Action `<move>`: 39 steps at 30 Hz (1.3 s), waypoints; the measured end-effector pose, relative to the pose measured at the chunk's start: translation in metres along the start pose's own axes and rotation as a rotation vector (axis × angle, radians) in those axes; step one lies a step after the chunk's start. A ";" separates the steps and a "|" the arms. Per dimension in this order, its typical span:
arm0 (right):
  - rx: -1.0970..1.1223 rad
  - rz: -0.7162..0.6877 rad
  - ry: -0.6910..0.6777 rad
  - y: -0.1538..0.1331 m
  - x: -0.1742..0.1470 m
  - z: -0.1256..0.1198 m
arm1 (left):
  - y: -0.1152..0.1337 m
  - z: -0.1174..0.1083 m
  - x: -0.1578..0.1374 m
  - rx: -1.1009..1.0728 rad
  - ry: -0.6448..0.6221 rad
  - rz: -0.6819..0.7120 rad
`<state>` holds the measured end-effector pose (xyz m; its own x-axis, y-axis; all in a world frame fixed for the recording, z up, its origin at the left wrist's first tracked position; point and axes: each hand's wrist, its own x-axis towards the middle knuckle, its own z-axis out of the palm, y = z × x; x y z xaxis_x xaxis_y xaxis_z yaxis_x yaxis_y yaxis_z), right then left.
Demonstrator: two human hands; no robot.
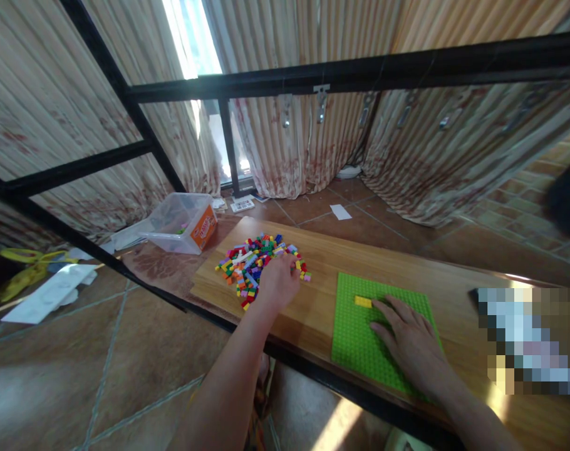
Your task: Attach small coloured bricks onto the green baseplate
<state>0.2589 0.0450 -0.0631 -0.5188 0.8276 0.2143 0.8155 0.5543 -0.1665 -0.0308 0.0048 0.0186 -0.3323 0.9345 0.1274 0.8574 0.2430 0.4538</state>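
Down at the brick heap (250,262) with the left hand (280,280), cannot tell if grasping! Resting the right hand (411,338) with loose, spread fingers (383,311) on the green baseplate (351,341), beside the yellow brick (362,301), likely to steady both on the desk (308,313)!

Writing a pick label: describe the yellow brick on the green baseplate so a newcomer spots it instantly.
On the wooden tabletop, find the flat green baseplate partly under the right hand. Near the plate's far left corner, beside that hand, sits a yellow brick. Unlike the crowded multicoloured pile, it is the only brick visible on the baseplate.
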 end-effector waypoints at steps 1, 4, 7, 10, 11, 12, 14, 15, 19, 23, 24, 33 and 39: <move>0.004 -0.003 -0.001 0.000 0.000 -0.001 | -0.006 -0.004 0.002 0.005 0.004 -0.018; 0.008 0.002 -0.002 -0.002 -0.002 -0.002 | -0.017 -0.008 0.003 0.029 0.003 0.005; 0.004 0.006 0.000 -0.003 -0.001 -0.003 | -0.015 -0.003 -0.001 0.043 -0.018 0.124; -0.004 0.007 0.004 -0.004 -0.001 -0.003 | -0.008 0.002 -0.003 0.055 -0.050 0.186; -0.005 0.009 0.005 -0.005 0.000 -0.004 | -0.007 0.002 -0.003 0.063 -0.055 0.187; -0.006 0.011 0.006 -0.005 0.000 -0.004 | -0.007 0.002 -0.002 0.072 -0.053 0.180; -0.003 0.010 0.009 -0.004 -0.001 -0.004 | -0.007 0.000 0.000 0.084 -0.031 0.162; 0.000 0.007 0.011 -0.004 -0.001 -0.004 | -0.008 0.000 0.001 0.086 -0.018 0.151; -0.002 -0.009 0.020 -0.001 -0.002 -0.001 | -0.002 0.004 -0.002 0.074 -0.001 0.131; -0.024 -0.028 0.029 0.002 -0.001 0.002 | 0.015 0.018 -0.008 0.015 -0.015 0.207; -0.030 -0.031 0.030 0.002 -0.001 0.002 | 0.019 0.021 -0.009 0.001 -0.006 0.209; -0.034 -0.016 0.011 -0.001 -0.001 -0.002 | -0.028 -0.033 0.012 -0.113 0.096 -0.142; -0.029 -0.024 0.035 -0.002 -0.001 -0.001 | -0.071 -0.067 0.008 -0.035 0.148 -0.362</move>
<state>0.2583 0.0436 -0.0617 -0.5298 0.8101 0.2511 0.8100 0.5711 -0.1334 -0.1207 -0.0222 0.0471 -0.6662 0.7417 0.0781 0.6611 0.5389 0.5220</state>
